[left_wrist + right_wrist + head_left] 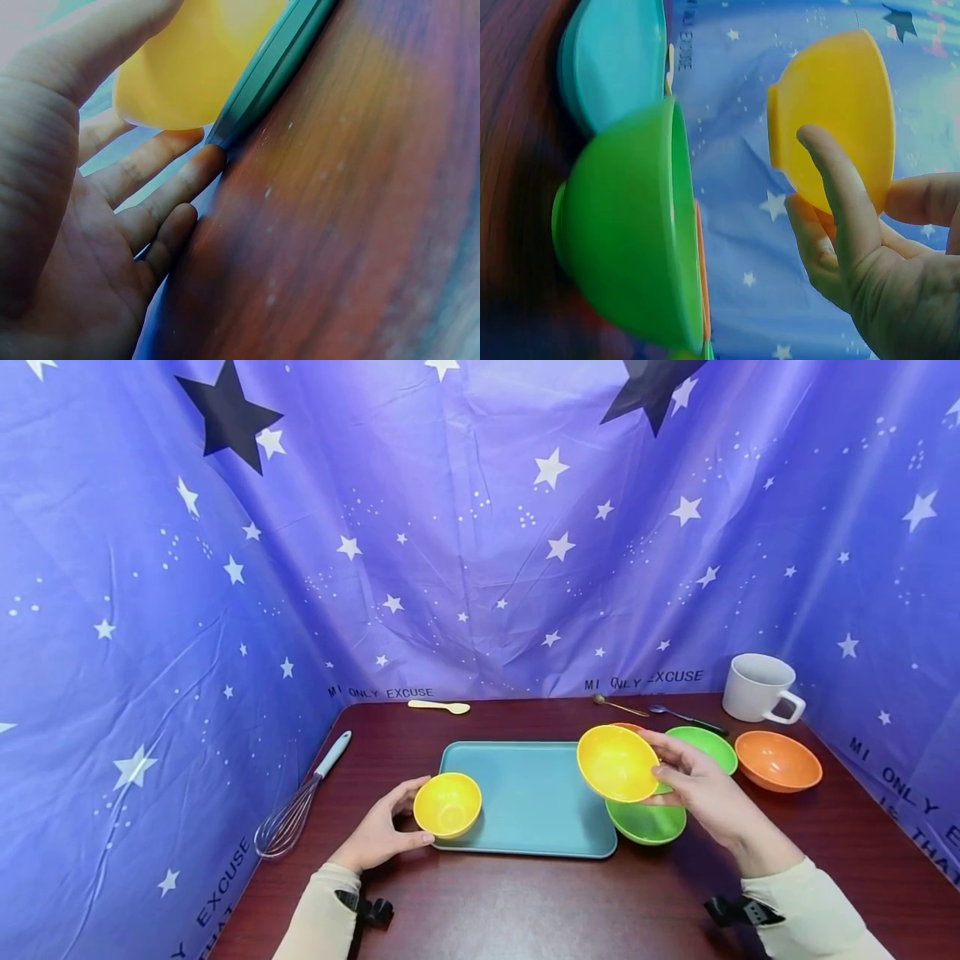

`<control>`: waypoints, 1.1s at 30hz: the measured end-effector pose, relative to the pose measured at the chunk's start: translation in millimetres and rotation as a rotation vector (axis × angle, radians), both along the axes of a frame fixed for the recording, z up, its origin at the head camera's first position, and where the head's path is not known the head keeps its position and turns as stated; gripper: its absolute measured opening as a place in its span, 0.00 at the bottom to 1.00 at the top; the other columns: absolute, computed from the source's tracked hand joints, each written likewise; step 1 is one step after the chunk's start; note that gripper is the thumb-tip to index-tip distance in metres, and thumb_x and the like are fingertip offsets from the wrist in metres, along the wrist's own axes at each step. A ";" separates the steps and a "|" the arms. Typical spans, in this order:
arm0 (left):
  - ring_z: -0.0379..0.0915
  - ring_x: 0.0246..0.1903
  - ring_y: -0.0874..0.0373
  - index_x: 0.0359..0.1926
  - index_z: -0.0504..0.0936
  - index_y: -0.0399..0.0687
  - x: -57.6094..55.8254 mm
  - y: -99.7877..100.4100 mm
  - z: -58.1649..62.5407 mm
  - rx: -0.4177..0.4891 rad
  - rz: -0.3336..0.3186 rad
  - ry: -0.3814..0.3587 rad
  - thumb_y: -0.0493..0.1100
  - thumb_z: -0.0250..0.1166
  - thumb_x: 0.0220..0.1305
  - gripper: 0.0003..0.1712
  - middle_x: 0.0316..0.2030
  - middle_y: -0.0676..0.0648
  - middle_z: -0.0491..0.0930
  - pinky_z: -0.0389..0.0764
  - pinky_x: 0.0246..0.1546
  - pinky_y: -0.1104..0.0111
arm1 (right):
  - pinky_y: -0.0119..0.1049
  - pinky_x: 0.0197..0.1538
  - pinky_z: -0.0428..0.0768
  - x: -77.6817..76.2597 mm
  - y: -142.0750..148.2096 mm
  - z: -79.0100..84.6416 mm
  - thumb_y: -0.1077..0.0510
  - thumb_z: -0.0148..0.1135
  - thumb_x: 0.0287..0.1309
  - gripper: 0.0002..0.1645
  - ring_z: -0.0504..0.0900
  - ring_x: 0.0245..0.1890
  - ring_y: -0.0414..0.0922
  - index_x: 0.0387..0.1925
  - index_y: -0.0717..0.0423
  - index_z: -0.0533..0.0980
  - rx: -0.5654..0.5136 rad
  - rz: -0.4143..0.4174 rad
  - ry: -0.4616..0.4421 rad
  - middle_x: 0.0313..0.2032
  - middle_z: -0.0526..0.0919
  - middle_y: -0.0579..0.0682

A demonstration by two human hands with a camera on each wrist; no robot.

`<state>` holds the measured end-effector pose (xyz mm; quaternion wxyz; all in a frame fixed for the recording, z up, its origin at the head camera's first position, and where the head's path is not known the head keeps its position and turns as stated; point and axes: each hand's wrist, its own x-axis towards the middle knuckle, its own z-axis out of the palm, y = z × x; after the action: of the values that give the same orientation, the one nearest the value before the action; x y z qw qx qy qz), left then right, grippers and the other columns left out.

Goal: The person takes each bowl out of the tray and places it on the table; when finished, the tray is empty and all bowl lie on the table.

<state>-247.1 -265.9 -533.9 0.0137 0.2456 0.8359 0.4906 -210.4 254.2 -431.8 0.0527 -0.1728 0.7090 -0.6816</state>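
Observation:
My left hand (381, 831) holds a small yellow bowl (447, 806) over the left edge of the teal tray (536, 802), thumb on the near side and fingers on the far side. In the left wrist view the fingertips lie by the tray rim, under the bowl (195, 67). A second, larger-looking yellow bowl (617, 764) is raised in my right hand (705, 793), pinched between thumb and fingers and tilted toward the head camera. Below it, a green bowl (647, 824) stands by the tray's right end; the right wrist view shows the two bowls apart.
Farther right are another green bowl (705, 747), an orange bowl (778, 762) and a white mug (757, 687). Part of another orange rim shows behind the raised bowl. Spoons (442, 706) lie along the back edge. A whisk (300, 802) lies at the left. Starry curtains enclose the table.

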 end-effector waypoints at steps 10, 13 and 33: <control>0.78 0.55 0.52 0.77 0.67 0.58 0.2 -0.2 -0.3 0.019 -0.007 0.002 0.48 0.83 0.55 0.52 0.59 0.52 0.81 0.77 0.60 0.60 | 0.53 0.45 0.87 3.4 36.5 -7.0 0.67 0.50 0.79 0.31 0.86 0.51 0.43 0.78 0.64 0.58 -0.059 -0.027 0.046 0.59 0.76 0.46; 0.78 0.55 0.54 0.77 0.67 0.61 0.0 -0.4 -0.7 0.007 0.004 -0.009 0.49 0.84 0.54 0.53 0.60 0.54 0.80 0.77 0.61 0.62 | 0.53 0.45 0.86 4.3 46.7 -8.0 0.68 0.49 0.80 0.31 0.87 0.51 0.44 0.78 0.63 0.58 -0.085 -0.019 0.047 0.60 0.76 0.47; 0.78 0.56 0.54 0.77 0.67 0.62 -0.6 0.1 0.2 -0.003 0.011 -0.024 0.49 0.84 0.53 0.53 0.60 0.56 0.80 0.76 0.62 0.62 | 0.50 0.41 0.87 23.2 114.6 -29.1 0.76 0.45 0.76 0.32 0.88 0.50 0.45 0.76 0.55 0.67 -0.182 -0.002 0.036 0.58 0.82 0.44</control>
<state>-247.7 -265.8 -533.7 0.0215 0.2352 0.8376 0.4925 -187.3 368.8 -460.9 0.0233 -0.1882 0.6452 -0.7401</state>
